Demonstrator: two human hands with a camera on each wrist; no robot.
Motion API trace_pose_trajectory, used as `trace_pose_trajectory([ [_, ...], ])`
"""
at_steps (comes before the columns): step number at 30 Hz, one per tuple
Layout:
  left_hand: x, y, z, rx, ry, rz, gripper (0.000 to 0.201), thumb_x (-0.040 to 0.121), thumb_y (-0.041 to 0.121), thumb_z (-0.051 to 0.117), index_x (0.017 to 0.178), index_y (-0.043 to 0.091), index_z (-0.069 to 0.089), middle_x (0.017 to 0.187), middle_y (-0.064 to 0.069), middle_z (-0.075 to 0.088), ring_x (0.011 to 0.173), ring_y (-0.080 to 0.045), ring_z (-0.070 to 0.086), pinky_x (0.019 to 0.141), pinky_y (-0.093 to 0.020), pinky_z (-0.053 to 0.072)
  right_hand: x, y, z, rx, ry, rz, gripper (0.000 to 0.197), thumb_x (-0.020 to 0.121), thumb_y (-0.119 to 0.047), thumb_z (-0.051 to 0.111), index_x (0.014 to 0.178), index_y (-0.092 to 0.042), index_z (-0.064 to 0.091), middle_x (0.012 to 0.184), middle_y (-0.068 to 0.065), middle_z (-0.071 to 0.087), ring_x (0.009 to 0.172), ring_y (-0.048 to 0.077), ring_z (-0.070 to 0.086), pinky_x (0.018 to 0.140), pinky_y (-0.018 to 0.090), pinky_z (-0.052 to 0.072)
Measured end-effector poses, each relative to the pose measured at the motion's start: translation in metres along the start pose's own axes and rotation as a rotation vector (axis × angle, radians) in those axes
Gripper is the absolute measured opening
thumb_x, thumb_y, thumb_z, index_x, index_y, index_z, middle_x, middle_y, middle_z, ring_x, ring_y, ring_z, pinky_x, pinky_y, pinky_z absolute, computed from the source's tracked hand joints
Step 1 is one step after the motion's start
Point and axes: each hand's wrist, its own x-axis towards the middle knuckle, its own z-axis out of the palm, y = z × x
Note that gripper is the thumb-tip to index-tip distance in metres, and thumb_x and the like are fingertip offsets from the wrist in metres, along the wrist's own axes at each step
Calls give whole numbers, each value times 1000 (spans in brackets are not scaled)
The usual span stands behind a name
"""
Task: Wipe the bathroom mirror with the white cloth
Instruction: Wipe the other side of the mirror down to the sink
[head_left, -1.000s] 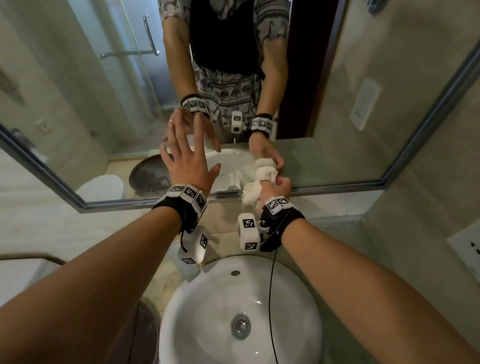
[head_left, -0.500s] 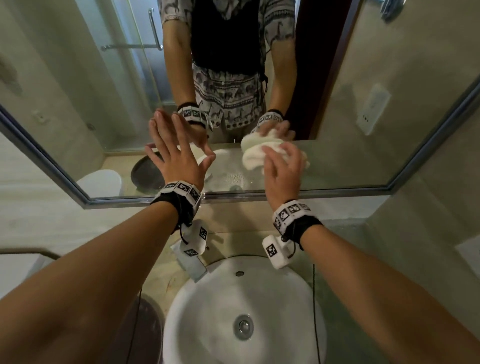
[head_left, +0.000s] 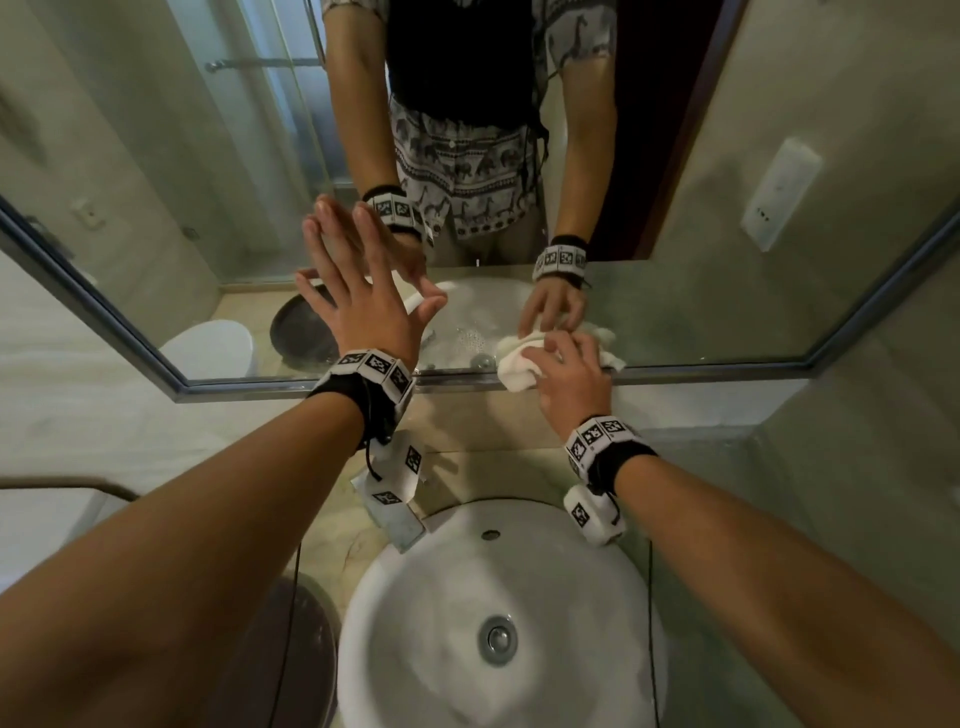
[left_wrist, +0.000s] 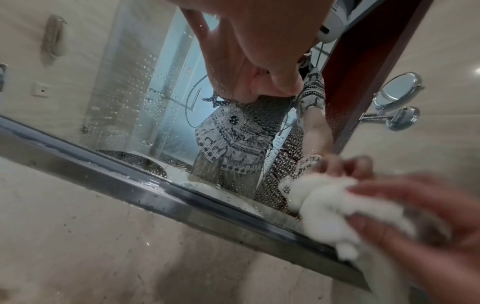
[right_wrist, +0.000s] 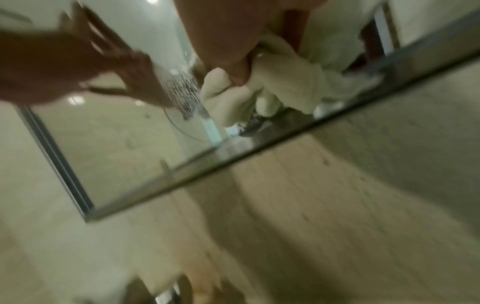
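Note:
The bathroom mirror (head_left: 727, 208) in its metal frame fills the wall ahead. My left hand (head_left: 363, 296) lies flat on the glass with fingers straight and spread, also seen from below in the left wrist view (left_wrist: 259, 51). To its right, my right hand (head_left: 569, 379) grips the bunched white cloth (head_left: 519, 358) and presses it on the glass at the lower frame edge. The cloth (left_wrist: 330, 201) is blurred in the left wrist view; in the right wrist view the thumb holds the cloth (right_wrist: 285, 86). Water droplets (head_left: 467, 335) speckle the glass between the hands.
A round white sink (head_left: 415, 649) sits below my arms, with a small grey object (head_left: 397, 522) at its back rim. A dark round bin (head_left: 296, 654) stands at lower left. The mirror frame's lower rail (head_left: 701, 371) runs just above a stone ledge.
My right hand swept the cloth from the lower edge up onto the glass, then down and right to the lower rail. My left hand has stayed flat on the mirror.

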Motion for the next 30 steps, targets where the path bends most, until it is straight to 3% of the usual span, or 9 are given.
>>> trace_pose_trajectory([
  [3, 0, 1, -2, 10, -7, -11, 126, 72, 83, 56, 158, 12, -1, 162, -28, -1, 150, -44, -1, 114, -71, 9, 29, -20, -31, 87, 183, 30, 27, 77, -14, 71, 103, -22, 70, 111, 4, 61, 105, 32, 50, 72, 36, 51],
  [8, -1, 2, -5, 8, -16, -5, 126, 72, 78, 63, 158, 11, -1, 162, -28, 1, 150, -44, 1, 113, -72, 13, 71, -56, -52, 24, 419, -10, 24, 85, -18, 65, 107, -24, 69, 111, 4, 60, 103, 30, 51, 73, 29, 44],
  [10, -1, 1, -5, 9, -12, -4, 126, 72, 78, 63, 158, 11, -1, 162, -28, 2, 150, -44, 1, 112, -72, 13, 62, -58, -35, -30, 383, -45, 24, 84, -16, 66, 107, -25, 67, 112, 3, 60, 102, 29, 49, 65, 30, 47],
  [12, -2, 2, -5, 10, -15, -5, 126, 71, 78, 63, 158, 11, 0, 162, -27, 1, 150, -43, 0, 113, -72, 13, 44, -56, -11, -56, 250, -92, 25, 81, -15, 69, 103, -25, 67, 112, 3, 60, 101, 29, 47, 58, 31, 48],
  [16, 0, 1, -4, 27, -8, -7, 127, 70, 79, 62, 158, 12, 0, 163, -26, 1, 150, -42, 0, 115, -68, 9, 13, -52, 27, -24, 16, -125, 22, 78, -13, 71, 96, -24, 65, 111, -2, 59, 99, 30, 50, 55, 35, 52],
  [20, -1, 1, -7, 51, -21, -15, 126, 71, 85, 55, 159, 11, 3, 163, -27, 2, 150, -43, 1, 116, -67, 12, 13, -50, 30, -25, -88, -139, 26, 72, -12, 76, 94, -24, 67, 108, -5, 61, 95, 28, 53, 55, 30, 47],
  [24, -2, -4, -18, 36, -69, 16, 119, 77, 74, 62, 159, 16, -3, 164, -23, -5, 151, -40, -5, 117, -66, 13, 22, -51, -2, 46, -26, -70, 30, 71, -12, 75, 99, -23, 70, 110, -2, 61, 99, 26, 52, 66, 36, 52],
  [27, -7, -24, -32, 21, -53, 33, 109, 80, 59, 70, 159, 21, 5, 165, -19, 1, 152, -37, 2, 118, -62, 18, 48, -58, -41, 121, 146, 0, 31, 75, -18, 71, 106, -23, 67, 110, 1, 59, 103, 28, 51, 66, 36, 51],
  [30, -9, -48, -42, -12, 46, -117, 111, 77, 62, 70, 158, 13, 13, 164, -20, 6, 151, -38, 8, 118, -58, 20, 78, -70, -66, 144, 312, 9, 31, 78, -21, 69, 108, -23, 64, 112, 2, 57, 104, 27, 50, 66, 34, 49],
])
